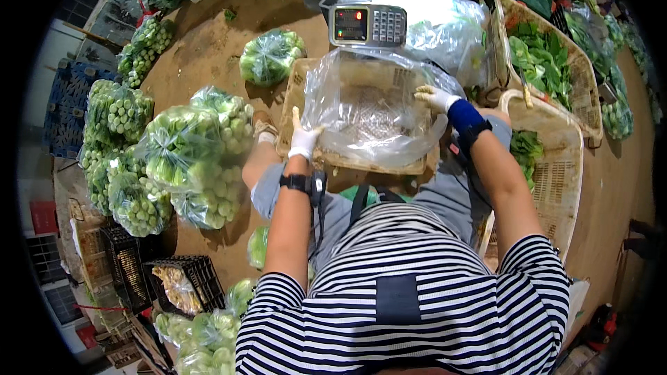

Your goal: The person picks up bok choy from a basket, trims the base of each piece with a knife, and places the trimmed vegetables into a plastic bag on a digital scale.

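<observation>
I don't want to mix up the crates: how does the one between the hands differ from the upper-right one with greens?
Lining: the front crate has an open clear bag spread in it; the upper-right crate shows none.
Contents: no produce shows in the front crate; the upper-right crate holds leafy greens.
Both are pale tan plastic.

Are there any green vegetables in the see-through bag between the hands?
No, the clear bag is spread open in the tan crate, with nothing green inside it.
</observation>
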Tool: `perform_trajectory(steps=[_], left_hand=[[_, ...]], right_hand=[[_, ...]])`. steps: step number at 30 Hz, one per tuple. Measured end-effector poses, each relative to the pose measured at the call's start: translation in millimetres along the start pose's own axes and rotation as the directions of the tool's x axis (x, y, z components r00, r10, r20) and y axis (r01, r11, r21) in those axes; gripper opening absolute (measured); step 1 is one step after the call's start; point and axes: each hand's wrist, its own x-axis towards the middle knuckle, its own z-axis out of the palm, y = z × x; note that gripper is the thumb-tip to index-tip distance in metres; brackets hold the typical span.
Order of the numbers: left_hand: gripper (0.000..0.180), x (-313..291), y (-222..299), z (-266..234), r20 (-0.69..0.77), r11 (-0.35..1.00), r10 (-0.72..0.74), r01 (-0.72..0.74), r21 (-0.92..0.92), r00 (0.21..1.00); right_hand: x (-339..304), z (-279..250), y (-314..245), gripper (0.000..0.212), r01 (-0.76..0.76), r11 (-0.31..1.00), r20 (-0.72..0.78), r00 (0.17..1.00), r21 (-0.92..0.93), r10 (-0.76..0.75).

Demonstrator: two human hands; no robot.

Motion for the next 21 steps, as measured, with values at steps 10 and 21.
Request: perform_trajectory(steps=[10,21], left_hand=[[0.09,-71.5,57.4,-24.8,-0.328,0.924,0.1,0.034,0.38,0.939],[0.01,-123.0,143.8,54.6,0.158,0.99,0.077,-0.057,-0.128,0.984]], right_hand=[[-150.8,11.9,-50.0,0.036,0.543,0.838,-0.055,0.84,0.065,-0.54],[-322.3,50.8,141.6,0.027,0.144,0.985,-0.911,0.388,-0.091,-0.141]])
